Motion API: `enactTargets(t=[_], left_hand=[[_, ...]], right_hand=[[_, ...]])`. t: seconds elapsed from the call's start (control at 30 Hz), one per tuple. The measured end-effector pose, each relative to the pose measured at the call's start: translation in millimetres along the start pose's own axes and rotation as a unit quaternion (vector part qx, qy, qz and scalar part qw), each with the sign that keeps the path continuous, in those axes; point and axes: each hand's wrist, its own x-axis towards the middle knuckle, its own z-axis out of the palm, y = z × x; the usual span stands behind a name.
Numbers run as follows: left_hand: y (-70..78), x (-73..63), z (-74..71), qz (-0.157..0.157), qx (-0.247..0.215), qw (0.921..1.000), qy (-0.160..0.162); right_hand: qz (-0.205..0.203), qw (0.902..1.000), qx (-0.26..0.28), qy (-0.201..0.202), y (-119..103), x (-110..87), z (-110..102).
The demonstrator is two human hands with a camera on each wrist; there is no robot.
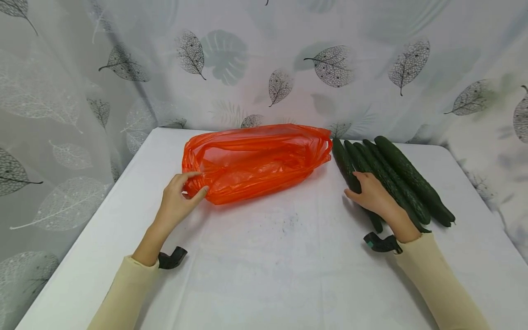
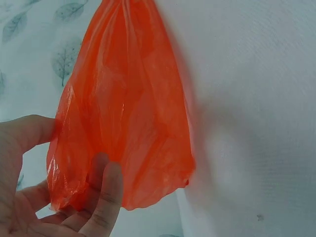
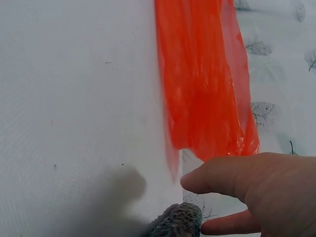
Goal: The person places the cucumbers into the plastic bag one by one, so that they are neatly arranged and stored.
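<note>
An orange-red plastic bag (image 1: 255, 167) lies on its side on the white table, its mouth facing my side. My left hand (image 1: 175, 195) is at the bag's left end, thumb and fingers spread around it. In the left wrist view, the fingers (image 2: 112, 185) overlap the bag's thin plastic (image 2: 128, 108). Over the leftmost dark green cucumber (image 1: 350, 176) is my right hand (image 1: 373, 195), its thumb and fingers apart. The right wrist view shows the thumb (image 3: 212, 177) clear of the cucumber's end (image 3: 177, 219), with another finger close beside it.
Several more cucumbers (image 1: 412, 176) lie side by side at the table's right. A leaf-patterned curtain (image 1: 255, 59) hangs behind the white table (image 1: 268, 275). A black device is strapped at each wrist.
</note>
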Motion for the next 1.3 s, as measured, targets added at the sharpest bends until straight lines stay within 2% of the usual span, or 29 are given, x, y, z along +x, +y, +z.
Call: enactTargets(t=[0.2,0.43,0.77,0.87,1.03,1.3], left_hand=[[-0.2,-0.3,1.2,0.0,-0.007,0.9999,-0.007],[0.6,-1.9,3.8,-0.003,-0.01,0.9999,-0.013],[1.5,-1.2,5.6,0.014,-0.011,0.9998,0.003],[1.0,-1.4,6.2,0.012,-0.011,0.9999,0.001],[0.4,-1.3,6.9,0.015,-0.012,0.9998,0.001],[0.1,-0.5,7.4,0.018,-0.016,0.9997,0.004]], right_hand=[[0.012,0.9994,0.018,0.027,1,8.7,6],[0.001,0.9959,0.043,0.08,9,10.8,16],[-0.011,0.9866,0.074,0.145,10,11.8,22],[-0.012,0.981,0.082,0.175,10,11.6,24],[-0.014,0.9662,0.105,0.235,12,11.6,30],[0.004,0.9561,0.127,0.264,10,11.0,31]])
